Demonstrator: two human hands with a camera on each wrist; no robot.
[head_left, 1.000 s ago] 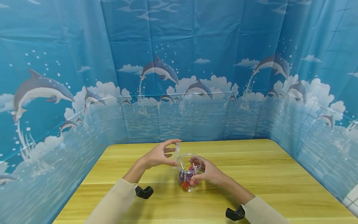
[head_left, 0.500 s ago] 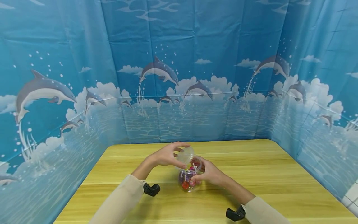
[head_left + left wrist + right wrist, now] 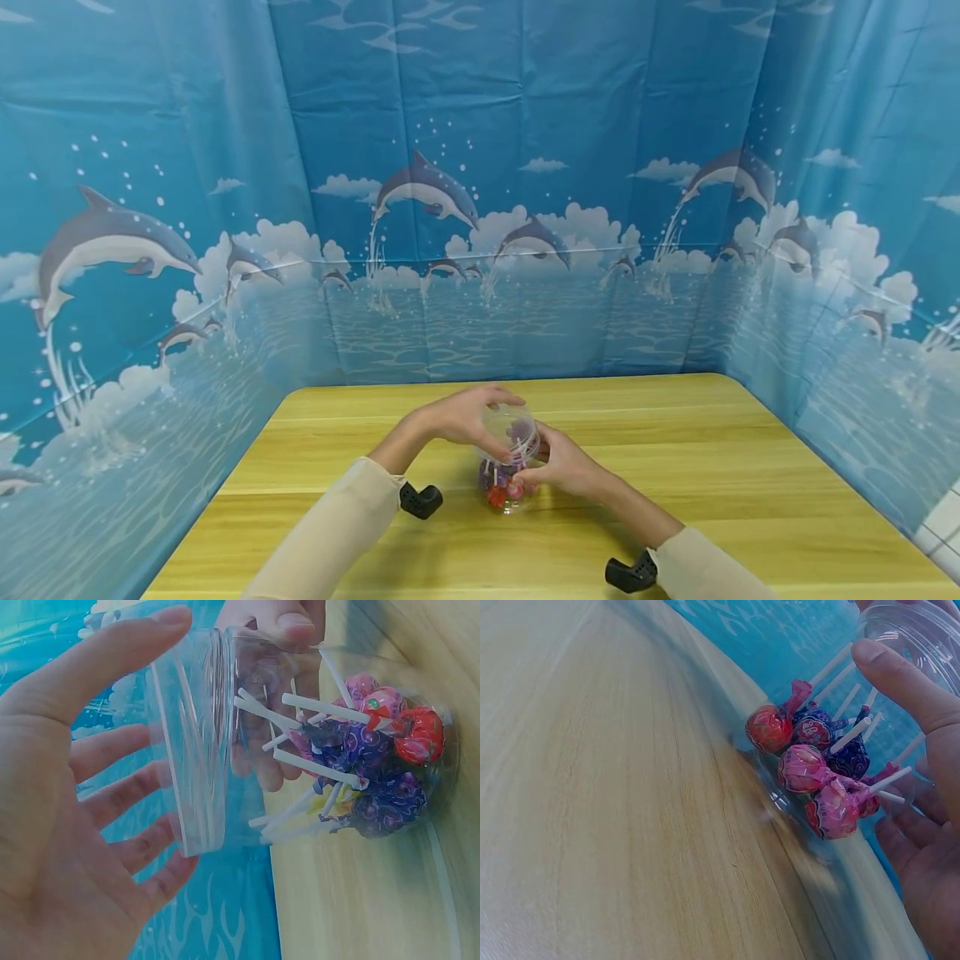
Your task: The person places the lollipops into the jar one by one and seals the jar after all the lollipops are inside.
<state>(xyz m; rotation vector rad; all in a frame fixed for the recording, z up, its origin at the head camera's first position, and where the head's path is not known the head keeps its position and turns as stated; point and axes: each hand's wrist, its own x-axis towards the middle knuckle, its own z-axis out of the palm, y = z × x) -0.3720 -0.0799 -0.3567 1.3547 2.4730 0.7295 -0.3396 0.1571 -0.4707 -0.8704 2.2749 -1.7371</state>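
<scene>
A clear round plastic jar [image 3: 509,506] stands upright on the table with several wrapped lollipops [image 3: 386,799] inside, their white sticks pointing up. My right hand [image 3: 567,463] holds the jar from the right, thumb on the near side and fingers round the far side. My left hand [image 3: 467,419] grips a clear lid [image 3: 196,750] by its rim, thumb on one side and fingertips on the other. The lid is at the jar's mouth, slightly tilted in the left wrist view; whether it sits fully on the rim I cannot tell. Wrappers in the right wrist view are red, pink and purple.
The yellow wood-grain table [image 3: 315,467] extends on all sides of the jar. A blue dolphin-print curtain [image 3: 480,317] hangs behind it and at both sides. Black wrist devices [image 3: 632,572] are worn at both sleeves.
My left hand has moved right and turned the lid from upright on edge to nearly flat over the jar's mouth. The right hand and the jar have stayed in place.
</scene>
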